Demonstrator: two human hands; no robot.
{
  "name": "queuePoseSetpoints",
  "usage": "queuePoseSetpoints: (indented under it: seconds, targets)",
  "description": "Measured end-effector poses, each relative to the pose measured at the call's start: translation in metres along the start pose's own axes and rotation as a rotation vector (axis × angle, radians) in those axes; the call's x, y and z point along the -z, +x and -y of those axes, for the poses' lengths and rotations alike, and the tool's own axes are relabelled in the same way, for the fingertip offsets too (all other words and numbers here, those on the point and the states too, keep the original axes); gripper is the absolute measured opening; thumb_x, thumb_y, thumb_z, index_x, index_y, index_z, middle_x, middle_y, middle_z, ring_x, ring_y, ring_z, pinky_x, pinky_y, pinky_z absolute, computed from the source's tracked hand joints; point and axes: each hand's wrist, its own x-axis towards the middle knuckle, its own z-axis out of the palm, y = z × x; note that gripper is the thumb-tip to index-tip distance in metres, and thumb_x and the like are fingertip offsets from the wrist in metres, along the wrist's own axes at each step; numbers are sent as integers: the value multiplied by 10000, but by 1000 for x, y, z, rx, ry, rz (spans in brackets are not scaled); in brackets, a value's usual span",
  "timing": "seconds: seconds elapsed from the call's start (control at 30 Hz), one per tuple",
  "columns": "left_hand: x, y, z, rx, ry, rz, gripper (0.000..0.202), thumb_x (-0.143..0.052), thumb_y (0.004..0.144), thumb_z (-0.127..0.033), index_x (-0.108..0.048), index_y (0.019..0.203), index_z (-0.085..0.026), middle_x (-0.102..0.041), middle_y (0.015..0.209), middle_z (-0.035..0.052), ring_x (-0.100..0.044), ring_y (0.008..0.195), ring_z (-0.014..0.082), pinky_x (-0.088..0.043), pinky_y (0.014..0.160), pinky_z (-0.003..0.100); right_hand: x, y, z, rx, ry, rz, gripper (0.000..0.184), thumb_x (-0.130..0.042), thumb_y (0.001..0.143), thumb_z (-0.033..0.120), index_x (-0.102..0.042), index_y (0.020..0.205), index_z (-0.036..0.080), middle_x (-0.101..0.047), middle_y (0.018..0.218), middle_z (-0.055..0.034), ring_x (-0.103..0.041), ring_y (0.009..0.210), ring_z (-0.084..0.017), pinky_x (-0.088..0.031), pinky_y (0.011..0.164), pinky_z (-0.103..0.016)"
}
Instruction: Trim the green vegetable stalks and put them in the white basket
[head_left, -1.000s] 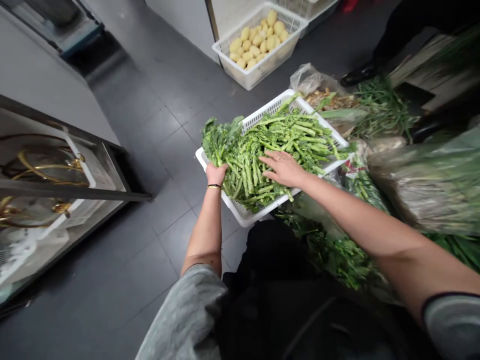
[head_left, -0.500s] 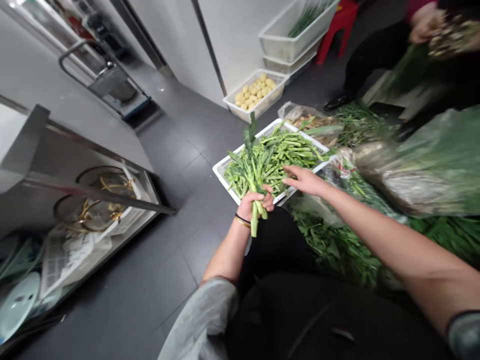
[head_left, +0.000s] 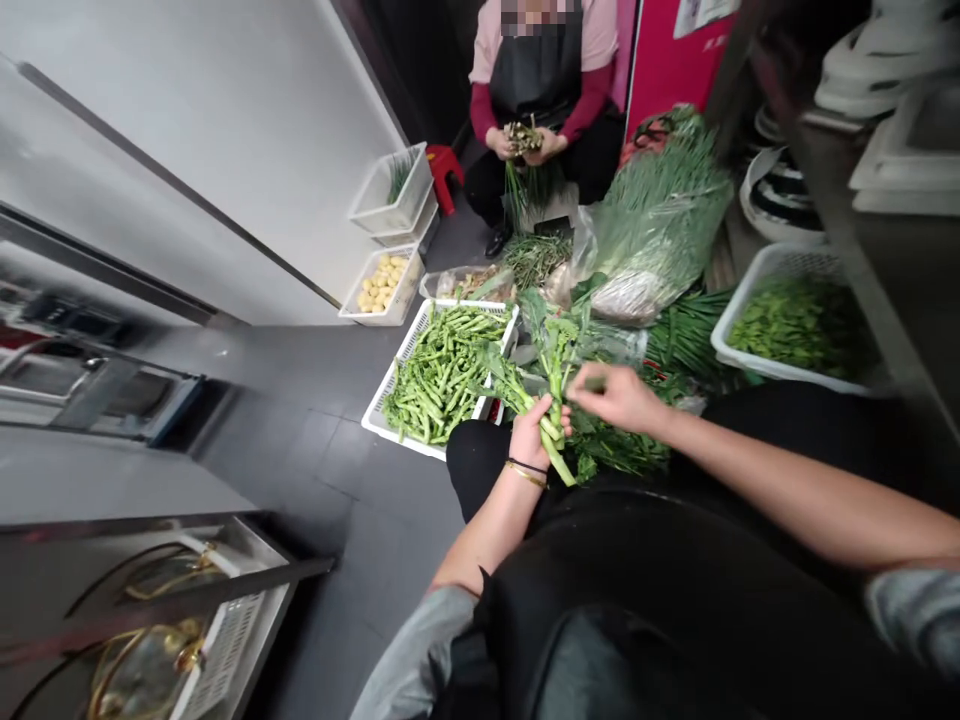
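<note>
My left hand [head_left: 534,432] is wrapped round a small bunch of choy sum stalks [head_left: 556,365], leafy tops up and thick pale stems poking out below the fist. Close on its right, my right hand [head_left: 619,398] has its fingers curled together by the stems; a blurred dark green bit shows at the fingertips, too smeared to name. Beyond my left hand, a white plastic basket [head_left: 381,408] holds a heap of cut green stalks [head_left: 446,370]. Loose leafy greens [head_left: 619,445] lie under and beyond my right hand.
A co-worker [head_left: 540,80] sits ahead, holding a bunch of long-stemmed greens. Potatoes fill a white crate [head_left: 405,300] at the wall. Bagged greens [head_left: 660,230] and another basket of leaves [head_left: 795,325] are on the right. A metal shelf [head_left: 277,580] stands lower left.
My view has swung right, bringing the co-worker into sight. My left hand and its bunch have moved from over the basket to its right side. My right hand has come to the stems, fingers closing.
</note>
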Motion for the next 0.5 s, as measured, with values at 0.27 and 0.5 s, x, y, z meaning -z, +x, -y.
queuePoseSetpoints:
  seconds: [0.27, 0.5]
  targets:
    - [-6, -21, -6, -12, 122, 129, 196, -672, 739, -257, -578, 787, -92, -658, 651, 78, -604, 490, 126, -503, 476, 225, 12, 5, -6, -232, 226, 52, 379, -556, 773, 535, -599, 741, 160, -595, 549, -18, -536, 473, -137, -442, 467, -268]
    - [-22, -23, 2, 91, -55, 148, 202, -600, 798, -296, -572, 760, -99, -584, 619, 46, -494, 437, 78, -430, 423, 205, -8, -11, 5, -170, -116, -237, 490, -448, 851, 541, -543, 517, 196, -574, 488, -31, -544, 486, -153, -456, 582, -306]
